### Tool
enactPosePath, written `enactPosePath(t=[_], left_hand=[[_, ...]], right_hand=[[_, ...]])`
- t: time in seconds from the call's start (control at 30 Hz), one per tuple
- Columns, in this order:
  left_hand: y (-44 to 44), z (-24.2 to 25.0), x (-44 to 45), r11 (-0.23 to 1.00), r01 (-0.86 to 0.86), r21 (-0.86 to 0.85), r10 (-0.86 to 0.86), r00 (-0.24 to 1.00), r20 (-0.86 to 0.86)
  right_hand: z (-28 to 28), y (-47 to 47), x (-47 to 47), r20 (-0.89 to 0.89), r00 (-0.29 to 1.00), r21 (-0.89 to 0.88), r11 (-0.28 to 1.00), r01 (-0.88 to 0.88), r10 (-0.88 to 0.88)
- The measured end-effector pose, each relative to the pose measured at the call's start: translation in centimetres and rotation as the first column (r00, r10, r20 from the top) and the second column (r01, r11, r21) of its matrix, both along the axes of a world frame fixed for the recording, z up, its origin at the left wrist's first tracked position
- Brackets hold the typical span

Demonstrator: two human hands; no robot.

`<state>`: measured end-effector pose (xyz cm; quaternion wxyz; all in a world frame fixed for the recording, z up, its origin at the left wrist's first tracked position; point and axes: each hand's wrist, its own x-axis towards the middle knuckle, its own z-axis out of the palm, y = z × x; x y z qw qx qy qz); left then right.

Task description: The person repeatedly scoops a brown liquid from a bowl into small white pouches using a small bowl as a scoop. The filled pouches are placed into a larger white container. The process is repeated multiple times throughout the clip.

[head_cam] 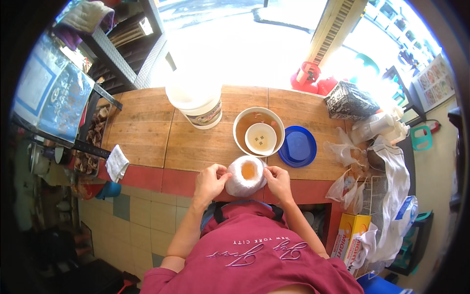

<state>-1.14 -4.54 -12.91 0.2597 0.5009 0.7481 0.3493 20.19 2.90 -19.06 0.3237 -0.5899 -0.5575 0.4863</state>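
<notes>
A rounded white plastic bundle (235, 183) stands at the table's front edge before me. Its top has a round opening, amber inside; whether that is liquid or a surface beneath I cannot tell. The fingers of my left hand (211, 183) pinch its left side. Thumb and fingers of my right hand (278, 183) grip the opposite side near the rim. Just beyond it sits a large bowl (238, 141) of brown broth with a few pale pink bits. A small white bowl (270, 135) with green marks rests within the broth.
A blue plastic lid (299, 146) lies right of the bowls. Further left stands a white bucket (194, 106). Along the right are a cardboard box (349, 101), plastic bags (345, 187) and a yellow wrap box (350, 233). A folded white cloth (117, 163) hangs near the left edge.
</notes>
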Motion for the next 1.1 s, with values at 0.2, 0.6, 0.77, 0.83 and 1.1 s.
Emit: enactPosePath(t=[0.2, 0.6, 0.77, 0.83, 1.1], left_hand=[[-0.2, 0.0, 0.9, 1.000, -0.014, -0.018, 0.017, 0.992, 0.121], [-1.0, -0.8, 0.5, 0.972, 0.042, 0.230, -0.013, 0.991, -0.130], [-1.3, 0.9, -0.5, 0.909, 0.117, -0.401, -0.045, 0.982, 0.183], [-0.7, 2.5, -0.2, 0.952, 0.138, -0.272, -0.040, 0.941, 0.336], [1.5, 8.3, 0.5, 0.967, 0.205, 0.154, -0.253, 0.658, 0.709]], right_hand=[[1.5, -0.6, -0.9, 0.005, 1.000, -0.062, 0.998, 0.021, -0.021], [5.2, -1.2, -0.8, 0.170, 0.976, 0.204, 0.964, -0.170, 0.136], [5.3, -1.1, -0.2, -0.002, 0.970, 0.072, 0.967, -0.243, 0.243], [6.3, -1.2, -0.5, -0.154, 0.925, 0.094, 0.937, -0.338, 0.349], [11.5, 0.5, -4.3, -0.071, 0.892, 0.321, 0.857, -0.403, 0.446]])
